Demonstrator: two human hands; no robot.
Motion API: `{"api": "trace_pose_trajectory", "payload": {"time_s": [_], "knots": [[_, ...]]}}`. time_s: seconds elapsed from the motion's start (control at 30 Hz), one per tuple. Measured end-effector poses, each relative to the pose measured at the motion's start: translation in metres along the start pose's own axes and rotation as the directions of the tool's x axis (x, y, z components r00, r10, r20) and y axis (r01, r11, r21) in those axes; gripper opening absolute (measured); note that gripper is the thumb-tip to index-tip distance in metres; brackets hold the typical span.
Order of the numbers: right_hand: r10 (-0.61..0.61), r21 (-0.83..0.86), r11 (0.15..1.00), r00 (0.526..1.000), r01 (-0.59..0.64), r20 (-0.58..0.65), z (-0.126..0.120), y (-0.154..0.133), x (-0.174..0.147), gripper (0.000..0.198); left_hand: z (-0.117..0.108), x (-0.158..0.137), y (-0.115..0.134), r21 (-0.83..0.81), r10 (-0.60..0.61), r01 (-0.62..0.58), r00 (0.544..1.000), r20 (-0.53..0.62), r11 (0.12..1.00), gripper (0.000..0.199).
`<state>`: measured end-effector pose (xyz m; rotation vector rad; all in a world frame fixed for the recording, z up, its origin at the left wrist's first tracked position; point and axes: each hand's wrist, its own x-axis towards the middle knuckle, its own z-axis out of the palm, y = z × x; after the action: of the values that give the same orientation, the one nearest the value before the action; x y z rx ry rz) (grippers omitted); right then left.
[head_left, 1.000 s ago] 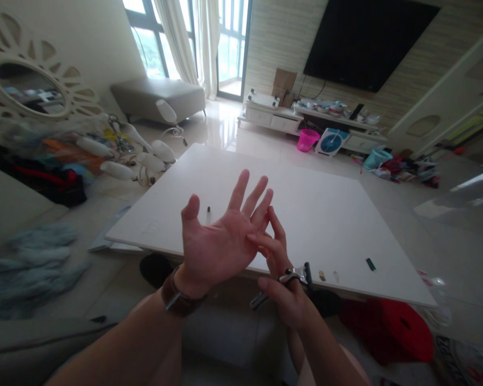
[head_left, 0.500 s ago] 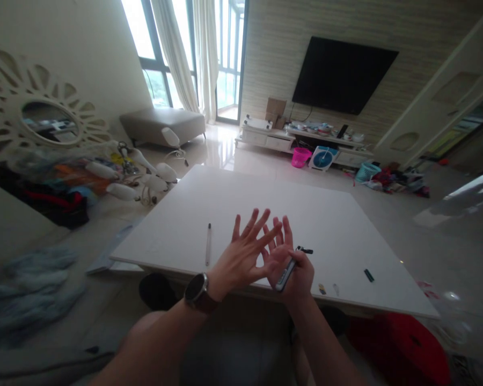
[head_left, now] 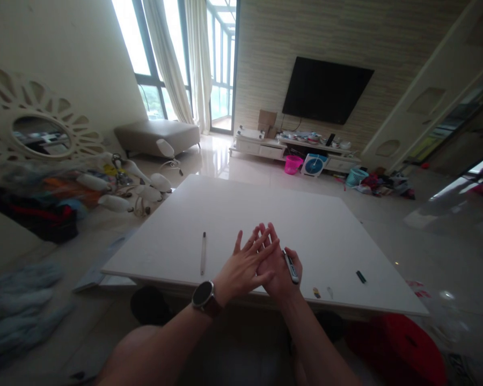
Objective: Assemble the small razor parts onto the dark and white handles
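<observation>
My left hand, a watch on its wrist, is open with its fingers spread. Its fingertips overlap the outstretched fingers of my right hand. My right thumb clamps a slim grey-and-black hand tool against the side of that hand; its exact kind is not clear. Left of my hands, a thin, pale pen-like stick with a dark tip lies on the white table. To the right lie a small yellow-and-dark piece, a small clear piece and a dark green bar.
A white multi-armed lamp stands beyond the table's left edge. Something red and round is near the front right corner. Farther off are a pink basket, a blue-and-white fan and a long bench seat.
My hands have come together, fingers now overlapping. My right hand has turned, so the tool now points down to the right instead of down to the left. The camera view has shifted slightly.
</observation>
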<state>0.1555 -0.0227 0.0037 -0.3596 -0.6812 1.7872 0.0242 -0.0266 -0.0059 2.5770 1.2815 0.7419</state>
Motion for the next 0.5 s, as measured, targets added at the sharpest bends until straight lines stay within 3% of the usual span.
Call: {"api": "trace_pose_trajectory", "payload": {"time_s": [0.3, 0.5], "knots": [[-0.004, 0.082, 0.997, 1.0, 0.002, 0.017, -0.022, 0.012, 0.012, 0.06, 0.012, 0.005, -0.007, -0.027, -0.063, 0.063, 0.998, -0.009, 0.998, 0.074], [-0.001, 0.093, 0.996, 1.0, -0.001, 0.028, -0.022, 0.018, 0.016, 0.063, 0.021, 0.008, -0.006, -0.224, -0.207, 0.194, 0.977, -0.039, 0.955, 0.075]]}}
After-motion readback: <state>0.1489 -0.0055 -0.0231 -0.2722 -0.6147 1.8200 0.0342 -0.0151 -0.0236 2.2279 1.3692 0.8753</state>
